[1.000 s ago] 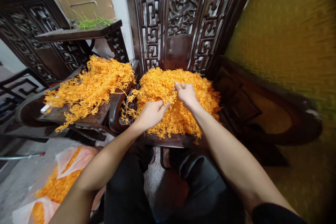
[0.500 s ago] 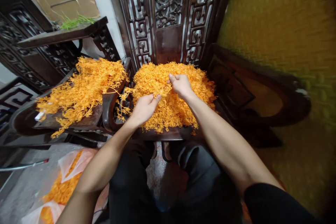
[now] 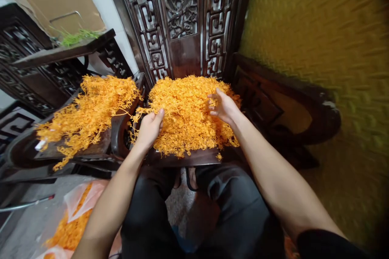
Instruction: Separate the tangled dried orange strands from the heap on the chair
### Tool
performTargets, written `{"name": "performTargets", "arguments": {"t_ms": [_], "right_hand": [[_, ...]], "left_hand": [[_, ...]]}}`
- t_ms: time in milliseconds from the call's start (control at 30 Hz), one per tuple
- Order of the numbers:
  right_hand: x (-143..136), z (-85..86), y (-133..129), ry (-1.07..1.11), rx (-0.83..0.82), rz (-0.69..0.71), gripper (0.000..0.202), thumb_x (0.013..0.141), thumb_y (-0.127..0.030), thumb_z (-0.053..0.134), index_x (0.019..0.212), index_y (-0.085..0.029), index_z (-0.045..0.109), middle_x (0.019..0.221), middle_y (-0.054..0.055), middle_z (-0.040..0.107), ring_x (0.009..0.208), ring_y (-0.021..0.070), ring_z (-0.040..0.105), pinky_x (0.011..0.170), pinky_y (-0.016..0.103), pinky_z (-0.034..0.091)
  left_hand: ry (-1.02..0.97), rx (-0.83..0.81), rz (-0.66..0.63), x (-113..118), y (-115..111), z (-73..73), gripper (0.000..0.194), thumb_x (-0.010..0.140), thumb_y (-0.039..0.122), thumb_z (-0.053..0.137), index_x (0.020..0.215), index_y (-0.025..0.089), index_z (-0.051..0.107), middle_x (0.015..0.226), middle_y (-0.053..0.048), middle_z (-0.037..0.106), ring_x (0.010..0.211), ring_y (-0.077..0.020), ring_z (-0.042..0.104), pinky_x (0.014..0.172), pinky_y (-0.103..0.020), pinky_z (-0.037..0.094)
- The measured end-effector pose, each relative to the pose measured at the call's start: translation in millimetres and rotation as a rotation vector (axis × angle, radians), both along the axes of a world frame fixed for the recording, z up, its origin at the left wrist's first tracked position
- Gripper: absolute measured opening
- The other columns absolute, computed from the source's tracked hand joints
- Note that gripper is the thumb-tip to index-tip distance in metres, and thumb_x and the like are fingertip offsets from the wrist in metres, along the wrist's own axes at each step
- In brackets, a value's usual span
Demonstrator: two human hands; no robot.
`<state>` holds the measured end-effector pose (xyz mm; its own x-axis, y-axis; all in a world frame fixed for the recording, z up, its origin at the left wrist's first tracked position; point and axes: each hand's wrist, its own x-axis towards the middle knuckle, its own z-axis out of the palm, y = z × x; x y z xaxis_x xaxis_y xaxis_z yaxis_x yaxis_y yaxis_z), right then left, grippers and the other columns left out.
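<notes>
Altogether two hands (image 3: 151, 127) (image 3: 225, 107), two orange heaps (image 3: 184, 129) (image 3: 99, 103) on seats (image 3: 194, 160).

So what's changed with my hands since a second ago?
Your left hand moved left and your right hand right, spreading apart over the orange heap; the right one's pinch opened. Whether the left holds a strand is unclear. The looser orange pile and plastic bag stayed put.

The curled left hand (image 3: 150, 129) and spread right hand (image 3: 226, 107) are at an orange heap (image 3: 185, 125).
</notes>
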<state>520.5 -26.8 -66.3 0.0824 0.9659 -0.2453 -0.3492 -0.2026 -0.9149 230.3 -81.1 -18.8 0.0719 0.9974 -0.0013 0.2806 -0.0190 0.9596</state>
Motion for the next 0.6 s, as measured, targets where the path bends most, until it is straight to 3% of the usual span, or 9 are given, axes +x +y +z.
{"name": "performTargets", "arguments": {"t_ms": [67,133,267,467,600], "right_hand": [[-1.6,-1.3,-3.6,0.168,-0.002,0.074,0.026,0.09,-0.043,0.049,0.093,-0.02,0.061,0.073,0.004,0.06,0.061,0.0162,0.054,0.049,0.025,0.041],[-1.6,-4.3,-4.6,0.247,0.032,0.073,0.019,0.08,-0.027,0.055,0.095,-0.019,0.062,0.077,0.005,0.062,0.07,0.0187,0.061,0.056,0.029,0.05],[-3.5,-10.9,-3.0,0.174,0.075,-0.061,0.033,0.066,-0.008,0.062,0.097,-0.02,0.06,0.085,0.002,0.062,0.076,0.0159,0.066,0.062,0.027,0.057],[-11.3,-19.5,0.6,0.096,0.095,-0.148,0.038,0.066,-0.007,0.075,0.099,-0.02,0.062,0.083,0.001,0.063,0.074,0.0132,0.067,0.062,0.025,0.058],[-14.5,-27.9,7.1,0.004,0.139,-0.155,0.044,0.059,-0.017,0.086,0.099,-0.02,0.065,0.075,-0.003,0.059,0.059,0.009,0.054,0.046,0.019,0.042]], "left_hand": [[-0.054,-0.051,-0.014,8.2,3.1,-2.5,0.056,0.086,0.069,0.058,0.066,0.023,0.031,0.051,0.008,0.032,0.043,-0.0063,0.027,0.043,-0.022,0.021],[-0.109,-0.086,-0.016,13.2,4.5,-4.1,0.055,0.086,0.065,0.062,0.069,0.024,0.03,0.052,0.009,0.032,0.042,-0.0052,0.026,0.042,-0.021,0.02],[-0.144,-0.102,-0.023,16.7,6.1,-7.0,0.052,0.087,0.06,0.064,0.071,0.023,0.031,0.053,0.01,0.033,0.042,-0.0046,0.028,0.041,-0.019,0.019],[-0.136,-0.101,-0.054,18.4,7.6,-11.7,0.05,0.089,0.058,0.062,0.072,0.023,0.031,0.054,0.01,0.033,0.042,-0.0047,0.027,0.042,-0.02,0.02],[-0.085,-0.093,-0.055,19.7,6.8,-12.2,0.047,0.09,0.059,0.06,0.074,0.023,0.033,0.055,0.009,0.035,0.043,-0.0057,0.03,0.042,-0.02,0.022]]}}
